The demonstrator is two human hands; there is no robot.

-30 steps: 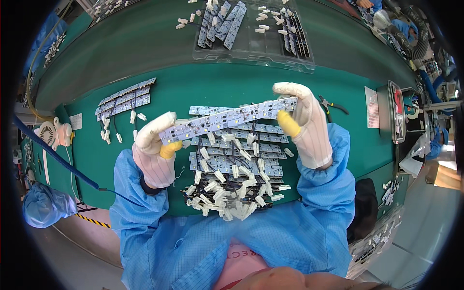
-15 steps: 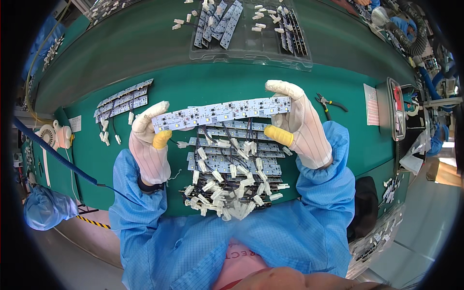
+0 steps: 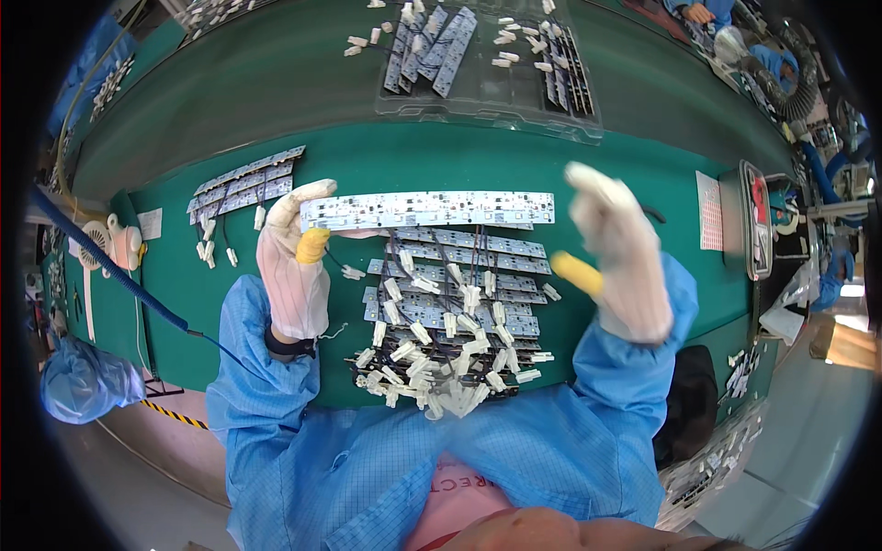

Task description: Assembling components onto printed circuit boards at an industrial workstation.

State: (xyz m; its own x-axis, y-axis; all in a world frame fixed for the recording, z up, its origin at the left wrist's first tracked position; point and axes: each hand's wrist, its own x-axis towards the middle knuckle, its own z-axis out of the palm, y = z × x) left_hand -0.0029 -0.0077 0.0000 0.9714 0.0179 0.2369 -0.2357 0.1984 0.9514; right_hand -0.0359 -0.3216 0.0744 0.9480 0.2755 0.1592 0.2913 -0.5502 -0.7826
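Observation:
A long white LED circuit board is pinched at its left end by my left hand, gloved in white with a yellow thumb cover. My right hand, gloved likewise, is off the board's right end, fingers and thumb apart, slightly blurred, holding nothing. Below the held board lies a stack of similar circuit boards with dark wires. Many white plug connectors are heaped at the stack's near side, close to my body.
More wired boards lie at the left on the green mat. A clear plastic tray with boards stands at the back. Pliers, mostly hidden, lie beyond my right hand. A blue coiled cord crosses the left side, near a small white fan.
My right hand has let go of the board's right end and moved away to the right. The board, held by my left hand alone, is now more level.

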